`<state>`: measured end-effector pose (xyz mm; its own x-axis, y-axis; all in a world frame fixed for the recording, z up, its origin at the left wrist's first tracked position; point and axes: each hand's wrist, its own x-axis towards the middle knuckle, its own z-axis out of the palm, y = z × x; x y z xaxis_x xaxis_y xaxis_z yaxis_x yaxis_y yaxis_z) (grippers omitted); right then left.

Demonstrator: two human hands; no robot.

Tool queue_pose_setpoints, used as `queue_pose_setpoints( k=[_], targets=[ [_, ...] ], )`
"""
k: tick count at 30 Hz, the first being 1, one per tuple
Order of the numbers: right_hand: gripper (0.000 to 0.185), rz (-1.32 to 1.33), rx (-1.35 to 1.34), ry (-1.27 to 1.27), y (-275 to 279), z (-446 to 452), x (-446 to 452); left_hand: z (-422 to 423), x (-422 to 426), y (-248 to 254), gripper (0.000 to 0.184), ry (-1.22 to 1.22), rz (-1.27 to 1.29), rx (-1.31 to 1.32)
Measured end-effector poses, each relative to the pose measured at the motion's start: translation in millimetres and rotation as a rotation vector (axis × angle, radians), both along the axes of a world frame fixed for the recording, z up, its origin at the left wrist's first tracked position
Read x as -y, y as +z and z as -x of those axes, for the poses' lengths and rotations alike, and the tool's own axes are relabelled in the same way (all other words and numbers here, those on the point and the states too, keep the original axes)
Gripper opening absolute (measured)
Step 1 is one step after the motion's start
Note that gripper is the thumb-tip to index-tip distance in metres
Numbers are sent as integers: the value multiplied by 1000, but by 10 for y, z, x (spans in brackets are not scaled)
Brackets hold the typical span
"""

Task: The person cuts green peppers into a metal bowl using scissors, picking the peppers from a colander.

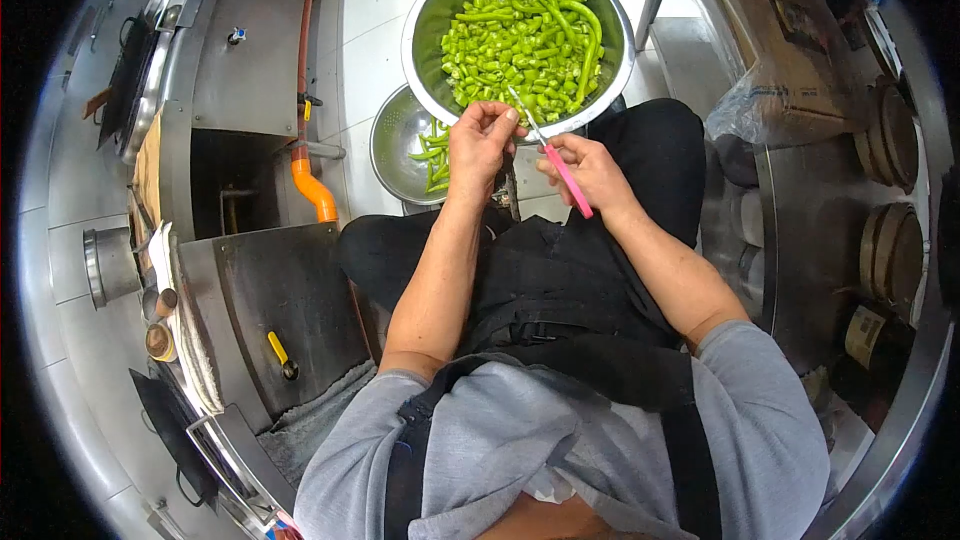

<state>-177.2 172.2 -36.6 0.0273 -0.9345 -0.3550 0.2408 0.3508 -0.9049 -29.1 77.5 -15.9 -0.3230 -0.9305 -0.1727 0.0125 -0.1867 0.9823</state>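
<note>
A large steel bowl (415, 58) full of cut green pieces (490, 55), with several long green peppers or beans (592, 45) on top, stands in front of me. At its near rim my left hand (482, 145) is closed, fingertips pinched together; what they hold is too small to name. My right hand (592, 172) is wrapped round the pink handle of a knife or scissors (568, 180), whose blade points up over the bowl's near edge. Lower left of the bowl, a steel colander (390, 145) holds long green pods (437, 155).
Steel kitchen units (290, 290) with a yellow valve handle (277, 346) and an orange pipe (315, 190) line the left. On the right are a plastic-wrapped cardboard box (800, 50), round wooden boards (890, 250) and a steel shelf (810, 230). White tiles (370, 0) cover the floor.
</note>
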Motion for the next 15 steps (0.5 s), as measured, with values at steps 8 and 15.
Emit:
queue_pose_setpoints(
  k=[8,15],
  targets=[
    [44,41,19,-174,-47,-7,44,-6,641,-119,20,31,315,442],
    [42,13,72,-168,-37,33,34,288,1618,-97,39,-123,572,912]
  ],
)
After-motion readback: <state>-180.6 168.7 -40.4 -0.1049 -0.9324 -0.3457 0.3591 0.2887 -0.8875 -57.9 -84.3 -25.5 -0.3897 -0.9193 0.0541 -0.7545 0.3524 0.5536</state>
